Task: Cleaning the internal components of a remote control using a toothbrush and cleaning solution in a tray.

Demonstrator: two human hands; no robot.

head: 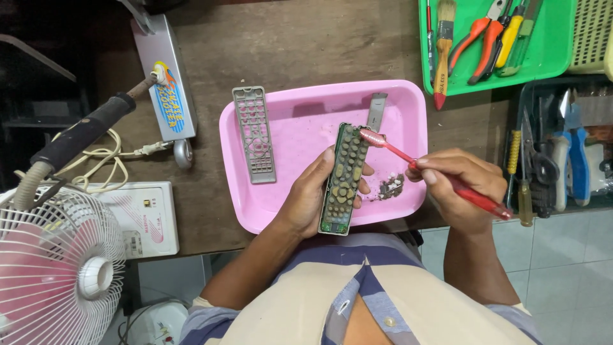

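My left hand (306, 198) holds an opened remote control (345, 179) over the pink tray (287, 128), its dirty rubber keypad facing up. A red toothbrush (421, 169) is gripped in my right hand (456, 188), and its bristled head rests on the top end of the remote. The remote's grey front cover (255, 134) lies across the tray's left rim. A narrow grey battery lid (377, 108) lies in the tray near its far edge. A small heap of dark debris (391, 186) sits in the tray between my hands.
A green tray (549, 51) at the back right holds pliers, a paintbrush and screwdrivers. A dark bin (555, 160) of tools stands to the right. A soldering iron (83, 134), a silver stand (163, 83), a white power box (143, 217) and a pink fan (57, 268) are at the left.
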